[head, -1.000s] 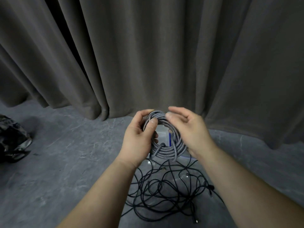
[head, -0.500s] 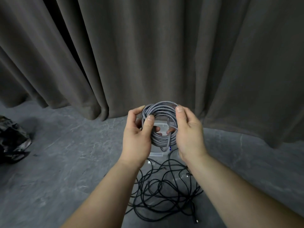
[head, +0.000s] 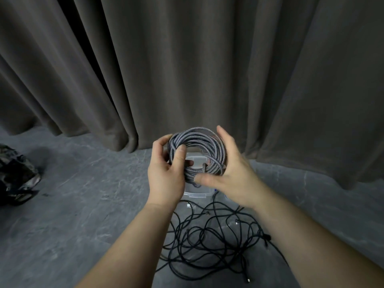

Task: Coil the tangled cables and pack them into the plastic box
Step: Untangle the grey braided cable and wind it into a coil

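Nearest the camera, a tangled heap of thin black cables (head: 209, 244) is lying loose on the grey marbled floor (head: 83, 204), its loops crossing one another and small plugs showing at a few ends; it is waiting uncoiled, just in front of the box. Above it, the left hand (head: 166, 175) is gripping the left side of a coiled grey braided cable (head: 197, 152), thumb pressing on the near face and fingers curling round behind the bundle. The right hand (head: 230, 171) is cupping the coil's right side with fingers fairly straight and spread, thumb reaching across the lower turns, where a loose end seems to be getting tucked; its grip is open and steadying, not pinching. The coil is being held in the air directly over a clear plastic box (head: 196, 193), which is showing through the ring and below the hands. The braided cable is looking light, soft and springy, so the turns are likely to spring apart unless the bundle is held across all its strands at once; taking it by opposite sides of the ring should keep it together on the way down. Behind everything, a heavy grey-brown curtain (head: 187, 69) is hanging in folds to the floor, and a dark crumpled bag (head: 16, 173) is lying far left
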